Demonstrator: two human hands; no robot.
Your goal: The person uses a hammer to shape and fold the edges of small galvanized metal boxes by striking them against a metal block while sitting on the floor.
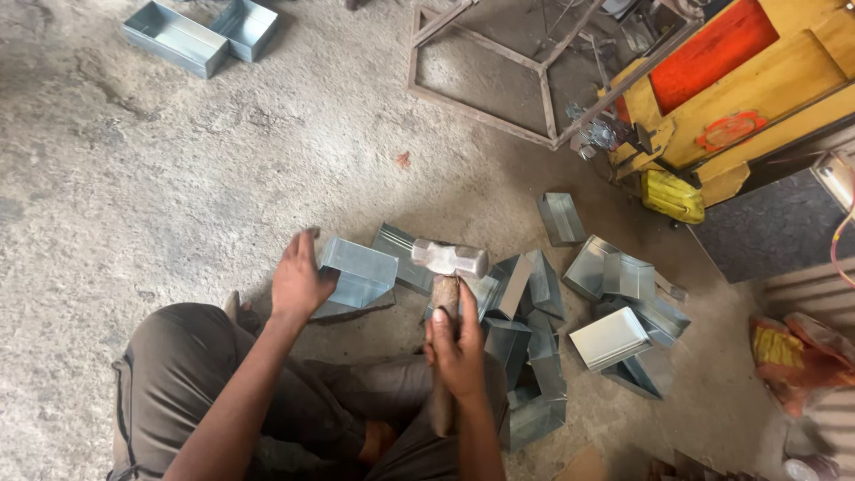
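My left hand (298, 281) grips the near left end of a folded sheet-metal box piece (358, 272) that stands on the concrete floor in front of my knees. My right hand (459, 343) is closed around the wooden handle of a hammer (450, 260). The hammer's steel head hangs just right of the box piece, raised slightly above the floor. I am sitting on the floor with my legs bent beneath my arms.
A pile of several similar sheet-metal pieces (570, 325) lies to the right of the hammer. Two finished metal trays (200, 31) sit at the far left. A steel frame (525, 67) and a yellow and orange machine (739, 80) stand at the far right.
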